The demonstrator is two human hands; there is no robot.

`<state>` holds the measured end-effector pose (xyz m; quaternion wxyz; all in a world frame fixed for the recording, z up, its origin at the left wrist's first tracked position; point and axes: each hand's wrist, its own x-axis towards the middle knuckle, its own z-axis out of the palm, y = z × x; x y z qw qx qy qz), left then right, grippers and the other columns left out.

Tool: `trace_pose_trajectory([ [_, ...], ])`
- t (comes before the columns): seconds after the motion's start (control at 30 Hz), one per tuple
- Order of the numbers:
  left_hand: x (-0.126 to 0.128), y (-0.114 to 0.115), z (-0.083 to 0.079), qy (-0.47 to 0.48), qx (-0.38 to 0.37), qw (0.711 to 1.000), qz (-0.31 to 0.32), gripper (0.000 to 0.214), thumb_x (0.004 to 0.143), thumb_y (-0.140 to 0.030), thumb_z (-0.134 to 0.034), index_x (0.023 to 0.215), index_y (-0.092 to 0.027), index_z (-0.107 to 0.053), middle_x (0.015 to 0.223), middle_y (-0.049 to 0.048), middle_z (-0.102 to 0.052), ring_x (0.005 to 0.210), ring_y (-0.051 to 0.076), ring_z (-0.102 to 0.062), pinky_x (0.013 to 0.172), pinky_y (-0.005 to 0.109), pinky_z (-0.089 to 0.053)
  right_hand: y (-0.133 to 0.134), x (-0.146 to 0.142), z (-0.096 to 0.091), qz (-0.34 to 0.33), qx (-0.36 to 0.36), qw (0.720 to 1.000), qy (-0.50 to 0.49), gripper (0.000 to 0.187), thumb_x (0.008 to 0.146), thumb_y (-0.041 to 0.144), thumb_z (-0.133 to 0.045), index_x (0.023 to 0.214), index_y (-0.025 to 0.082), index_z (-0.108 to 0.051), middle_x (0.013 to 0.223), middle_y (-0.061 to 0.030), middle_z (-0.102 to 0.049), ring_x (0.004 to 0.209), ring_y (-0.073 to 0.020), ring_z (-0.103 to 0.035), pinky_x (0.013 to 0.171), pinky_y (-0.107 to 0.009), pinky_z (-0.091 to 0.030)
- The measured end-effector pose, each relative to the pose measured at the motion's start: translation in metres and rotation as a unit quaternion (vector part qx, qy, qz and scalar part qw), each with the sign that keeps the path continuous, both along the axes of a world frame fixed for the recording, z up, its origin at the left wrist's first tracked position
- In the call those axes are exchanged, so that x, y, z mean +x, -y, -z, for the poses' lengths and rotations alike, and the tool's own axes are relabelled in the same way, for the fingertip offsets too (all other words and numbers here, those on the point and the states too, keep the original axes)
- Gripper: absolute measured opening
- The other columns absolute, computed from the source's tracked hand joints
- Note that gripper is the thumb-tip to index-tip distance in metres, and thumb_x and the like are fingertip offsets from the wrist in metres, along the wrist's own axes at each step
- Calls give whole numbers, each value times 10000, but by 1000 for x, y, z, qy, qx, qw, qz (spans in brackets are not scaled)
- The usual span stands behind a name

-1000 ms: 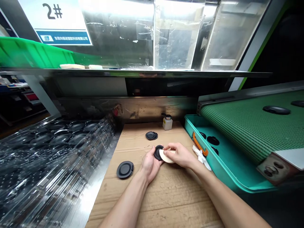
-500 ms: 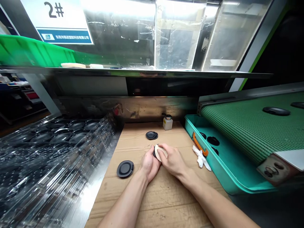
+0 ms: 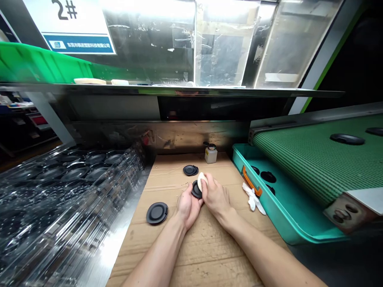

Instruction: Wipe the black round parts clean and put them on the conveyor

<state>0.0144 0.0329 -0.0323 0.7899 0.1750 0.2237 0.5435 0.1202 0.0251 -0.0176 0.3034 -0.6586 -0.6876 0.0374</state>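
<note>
My left hand [image 3: 187,206] grips a round black disc [image 3: 196,190] above the cardboard sheet [image 3: 194,247]. My right hand [image 3: 215,196] pinches a pale cream pad [image 3: 202,180] and presses it against the disc's upper right edge. Two more black discs lie on the cardboard: one [image 3: 157,212] to the left of my left hand, one [image 3: 190,170] farther back. A small white bottle [image 3: 211,154] with a dark cap stands at the back of the cardboard.
Stacked clear plastic trays [image 3: 66,191] holding dark discs fill the left side. At the right, a teal bin [image 3: 269,199] holds black discs under a green conveyor belt [image 3: 314,159] that carries more. A white cloth [image 3: 253,198] lies beside the bin.
My right hand has moved left and up over the disc, sliding the cream pad from the disc's right side to its upper edge. My left hand has kept hold of the disc.
</note>
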Motion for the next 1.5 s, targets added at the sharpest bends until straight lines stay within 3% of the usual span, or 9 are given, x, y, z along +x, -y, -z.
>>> trace_pose_trajectory([
  [0.17, -4, -3, -1, 7, -21, 1000, -22, 320, 947, -291, -373, 1035, -102, -616, 1188, 166, -635, 1115, 242, -599, 951, 411, -501, -3, 17, -2, -43, -4, 992, -117, 293, 929, 393, -402, 1129, 237, -548, 856, -44, -687, 722, -184, -628, 621, -256, -407],
  [0.4, -1, 0, -1, -14, 4, 1000, -14, 292, 931, -311, -435, 1066, -126, -614, 1183, 145, -635, 1107, 237, -597, 946, 373, -498, -5, 29, -4, -153, -152, 893, -395, 279, 780, 428, -586, 894, 174, -583, 680, 1, -619, 516, -102, -508, 451, -191, -346],
  [0.67, 3, 6, -5, -57, 25, 998, 2, 286, 913, -318, -483, 1089, -126, -601, 1153, 147, -647, 1079, 249, -608, 945, 375, -483, 0, 26, -13, -174, -234, 833, -470, 286, 739, 438, -625, 875, 194, -564, 517, 86, -458, 356, -39, -254, 323, -163, -149],
  [0.83, 2, 9, -8, -74, 15, 997, -3, 285, 917, -295, -468, 1056, -103, -627, 1141, 164, -652, 1091, 256, -606, 978, 381, -465, -2, 35, -14, -213, -252, 848, -414, 156, 708, 303, -629, 774, 162, -622, 535, 62, -508, 411, -42, -347, 393, -159, -254],
  [0.97, 1, 8, -8, -70, 13, 997, 14, 270, 906, -296, -492, 1043, -107, -627, 1176, 170, -636, 1135, 266, -583, 997, 413, -458, -10, 53, -15, -202, -242, 893, -322, 121, 663, 248, -643, 729, 146, -652, 615, 17, -605, 514, -79, -482, 467, -171, -340],
  [1.17, 4, 4, -7, -58, 15, 998, 9, 267, 918, -283, -465, 1045, -102, -613, 1208, 180, -618, 1152, 272, -572, 996, 436, -463, -11, 47, -14, -131, -96, 960, -229, 187, 750, 301, -586, 819, 167, -698, 712, -14, -674, 637, -132, -578, 575, -213, -412],
  [1.27, 3, 5, -8, -61, 5, 998, 12, 286, 928, -286, -442, 1055, -92, -610, 1186, 184, -629, 1132, 267, -586, 981, 422, -478, -8, 35, -11, -169, -53, 953, -247, 203, 796, 299, -542, 846, 172, -692, 768, -14, -684, 700, -134, -594, 640, -219, -433],
  [1.4, 0, 6, -9, -62, 4, 998, 13, 315, 935, -293, -420, 1022, -70, -625, 1159, 190, -640, 1115, 263, -598, 972, 402, -489, -11, 44, -11, -247, -171, 916, -264, 189, 764, 281, -577, 831, 148, -692, 752, -19, -679, 648, -129, -587, 563, -204, -414],
  [1.5, 1, 5, -7, -61, 0, 998, 4, 304, 934, -280, -424, 1042, -77, -623, 1182, 179, -634, 1117, 263, -596, 974, 424, -489, -13, 54, -14, -193, -149, 939, -241, 204, 786, 312, -574, 853, 156, -686, 775, -29, -688, 666, -146, -602, 567, -218, -415],
])
